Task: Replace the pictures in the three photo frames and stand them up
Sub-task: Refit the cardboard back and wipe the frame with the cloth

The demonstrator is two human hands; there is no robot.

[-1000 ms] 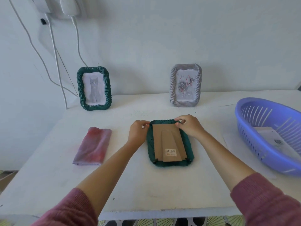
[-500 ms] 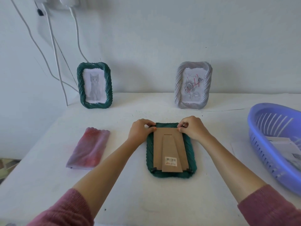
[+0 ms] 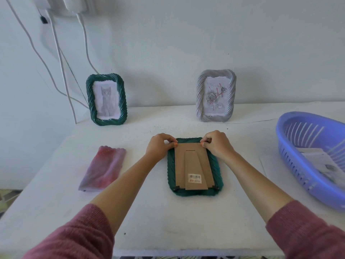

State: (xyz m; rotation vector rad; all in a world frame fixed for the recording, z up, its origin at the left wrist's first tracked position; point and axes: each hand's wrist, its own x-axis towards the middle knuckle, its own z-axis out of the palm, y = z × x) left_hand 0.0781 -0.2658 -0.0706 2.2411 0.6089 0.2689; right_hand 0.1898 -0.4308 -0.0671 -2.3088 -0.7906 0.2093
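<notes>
The piece you're working on is the dark green frame (image 3: 196,192), which lies face down in the middle of the white table (image 3: 168,221), straight in front of you. Its rim is ribbed like twisted rope. Its brown cardboard back (image 3: 180,165) faces up, with a tapered stand flap (image 3: 194,165) lying flat on it and a barcode sticker (image 3: 194,178) near the bottom edge. 2 small dark clips (image 3: 176,188) show at the lower corners.

Your left hand (image 3: 159,146) has its fingers curled, with thumb and fingertip pinching the back's top left corner. Your right hand (image 3: 216,144) pinches the top right corner the same way.

2 more frames stand upright at the far edge, near the wall. These are a green cat frame (image 3: 89,101) on the left and a grey rose frame (image 3: 199,98) on the right.

Your knuckles cover both top corners, so you can't tell exactly what the fingertips grip there. The picture inside the face-down frame is hidden. The blue basket (image 3: 298,165) on the right is cut off by the edge of the view, and the papers (image 3: 321,163) in it are too blurred to read. A folded pink-purple cloth (image 3: 103,168) lies to the left, apart from the frame.
</notes>
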